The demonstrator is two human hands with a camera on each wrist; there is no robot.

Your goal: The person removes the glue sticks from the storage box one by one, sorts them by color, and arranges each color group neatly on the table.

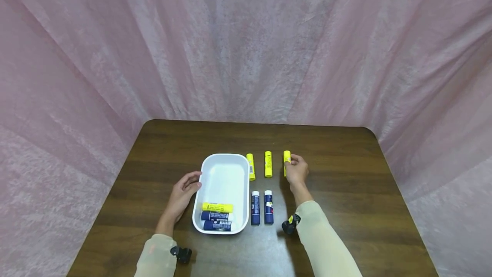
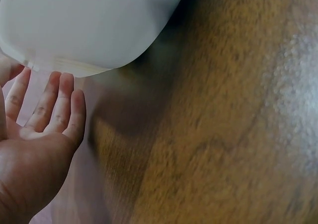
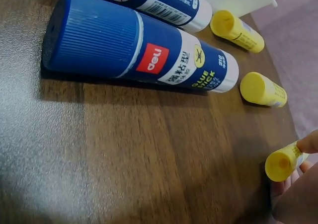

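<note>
My right hand (image 1: 295, 166) pinches a yellow glue stick (image 1: 286, 160) lying at the right end of a row of three yellow sticks; the wrist view shows its end (image 3: 282, 163) between my fingertips. The other two yellow sticks (image 1: 250, 166) (image 1: 267, 163) lie to its left. Two blue glue sticks (image 1: 255, 207) (image 1: 268, 207) lie side by side below them. A white tray (image 1: 225, 170) holds one yellow (image 1: 217, 207) and two blue sticks (image 1: 216, 220). My left hand (image 1: 185, 189) rests open against the tray's left rim (image 2: 74, 65).
The dark wooden table (image 1: 346, 191) has bare surface to the right and at the back. Pink cloth (image 1: 246, 46) hangs behind and to both sides of it. Small black cameras sit on both wrists.
</note>
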